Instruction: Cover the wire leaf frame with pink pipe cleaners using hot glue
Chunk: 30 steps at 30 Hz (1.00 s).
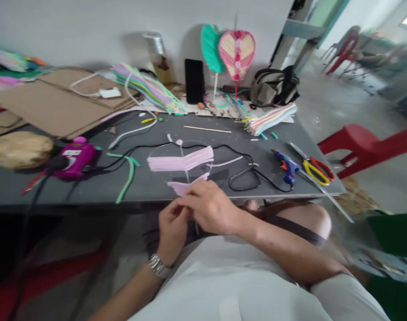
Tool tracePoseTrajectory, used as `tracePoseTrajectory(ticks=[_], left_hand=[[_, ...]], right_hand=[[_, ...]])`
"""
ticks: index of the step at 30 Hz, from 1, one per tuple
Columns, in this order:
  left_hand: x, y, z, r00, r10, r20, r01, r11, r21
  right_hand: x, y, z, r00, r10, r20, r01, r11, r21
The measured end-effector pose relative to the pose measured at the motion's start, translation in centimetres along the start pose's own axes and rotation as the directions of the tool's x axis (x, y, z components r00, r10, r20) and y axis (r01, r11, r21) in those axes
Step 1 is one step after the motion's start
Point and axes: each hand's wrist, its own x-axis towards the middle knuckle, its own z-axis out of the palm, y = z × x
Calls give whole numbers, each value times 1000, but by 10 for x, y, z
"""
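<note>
At the near edge of the grey table (140, 192), I'm watching the right hand (210, 207) and the left hand (172, 234) working close together, touching each other. The right fingers (203, 191) are closing on the end of a pink paper strip (185, 187), while the left hand is curling just beneath them, and I cannot tell what it is gripping. Just beyond the hands, a pink paper fan (180, 161) is lying on the table, with a black cord (238, 147) curving around it and running left toward a magenta gadget (75, 158). To the right, a blue glue gun (288, 167) is lying beside yellow-handled scissors (319, 173), and a bundle of coloured strips (270, 119) is resting farther back.
</note>
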Motion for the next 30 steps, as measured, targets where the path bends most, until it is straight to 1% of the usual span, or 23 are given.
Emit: tracePoseTrajectory(ticks=[1,3,5,9,13,15,17,20,24,26,27,29,30], left_hand=[[0,3,2,999,-32,8,32,999,-17],[2,7,7,997,-75,-9,74,996,-52],[4,9,10,996,-86,-15,85,994,-69],[6,11,11,996,-92,-10,90,990,-106],[5,9,10,995,-97,11,97,988,-123],[6,7,10,994,-105,23,107,984,-142],[6,5,9,992,-120,34,124,978,-169],[6,5,9,981,-186,61,195,960,-203],[5,8,6,940,-325,102,340,898,-278],[6,8,4,925,-361,115,379,880,-285],[6,8,4,920,-378,108,393,875,-283],[7,7,3,915,-392,91,402,876,-268],[7,6,3,917,-389,85,398,881,-258]], right_hand=[[-3,3,-4,998,31,-58,-28,999,41],[-9,10,-9,980,99,-173,-92,995,46],[-14,16,-10,977,110,-185,-109,994,17],[-20,19,-5,986,53,-160,-69,993,-98],[-18,18,-1,989,-2,-148,-28,979,-202],[-16,21,-1,993,-28,-118,-1,970,-242],[-13,24,-1,997,-54,-63,34,959,-280],[-11,26,0,997,-73,25,77,944,-321],[-14,30,0,993,-84,85,108,938,-330],[-16,40,-6,997,-48,60,65,945,-321],[-17,47,-12,1000,-7,28,15,946,-323],[-17,65,-28,992,114,-60,-128,928,-350],[-17,76,-36,976,194,-98,-217,902,-373]])
